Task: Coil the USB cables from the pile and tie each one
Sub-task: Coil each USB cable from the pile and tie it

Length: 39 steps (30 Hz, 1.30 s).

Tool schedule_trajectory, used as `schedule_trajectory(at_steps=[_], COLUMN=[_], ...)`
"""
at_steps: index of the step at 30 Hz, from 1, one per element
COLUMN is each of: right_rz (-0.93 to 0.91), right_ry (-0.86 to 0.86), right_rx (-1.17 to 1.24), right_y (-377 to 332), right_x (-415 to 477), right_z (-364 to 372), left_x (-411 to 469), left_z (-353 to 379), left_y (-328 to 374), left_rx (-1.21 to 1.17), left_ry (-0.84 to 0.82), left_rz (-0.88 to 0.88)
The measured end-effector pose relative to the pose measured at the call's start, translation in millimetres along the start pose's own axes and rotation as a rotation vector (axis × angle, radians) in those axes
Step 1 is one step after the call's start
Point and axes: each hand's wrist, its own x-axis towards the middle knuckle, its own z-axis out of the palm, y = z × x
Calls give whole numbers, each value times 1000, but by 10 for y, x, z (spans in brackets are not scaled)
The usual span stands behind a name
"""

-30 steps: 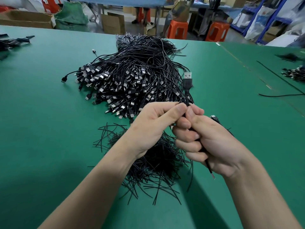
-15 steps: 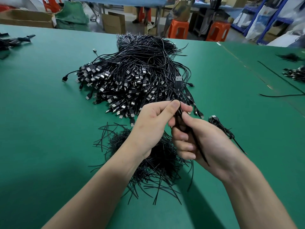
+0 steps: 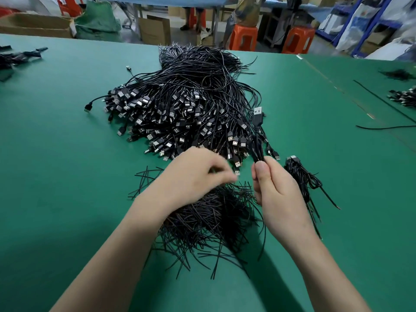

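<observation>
My right hand (image 3: 276,190) is curled tight round a cable (image 3: 255,147), thumb pressed on top. The cable is folded into a short coil that sticks up out of my fist. Its USB plug (image 3: 257,113) stands upright above the coil, against the near right edge of the pile (image 3: 180,102).

My left hand (image 3: 198,174) hovers just in front of the pile and apart from the right hand. Its fingers (image 3: 222,175) are bent in toward the thumb, but they are smeared with blur, so I cannot tell whether they pinch anything.

Under and in front of the left hand, on the near side of the pile, lies a heap of short black ties (image 3: 209,221), some of them scattered loose at its edges. One tied cable (image 3: 301,176) lies on the green table (image 3: 56,154) just right of my right hand, off the pile's near right corner.

The pile itself is a thick tangle of black leads. Most of the plugs face me and the bare ends fan away.

Beyond the pile, past the table's far edge, stand two cardboard boxes (image 3: 155,28). I cannot see what is in them. To the right of the boxes are two orange stools (image 3: 244,37).

Smaller bunches of cables (image 3: 403,97) lie far right of the pile.
</observation>
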Motion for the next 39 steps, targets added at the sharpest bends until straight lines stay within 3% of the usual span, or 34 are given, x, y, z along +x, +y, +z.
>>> schedule_trajectory(at_steps=[2, 4, 12, 23, 31, 39], right_rz=[-6, -10, 25, 70, 81, 32], right_ry=[35, 41, 8, 1, -40, -136], right_rx=[-72, -116, -164, -87, 130, 331], right_y=[18, 20, 27, 91, 68, -106], right_x=[-11, -27, -66, -74, -29, -11], right_z=[-8, 1, -5, 35, 94, 225], left_x=[-33, -42, -20, -62, -47, -22], left_z=[11, 82, 208, 7, -136, -102], left_y=[27, 80, 153, 11, -108, 16], left_rx=[301, 430, 555, 143, -260, -564], left_ry=[-143, -195, -199, -152, 166, 321], left_rz=[-79, -137, -129, -101, -83, -65])
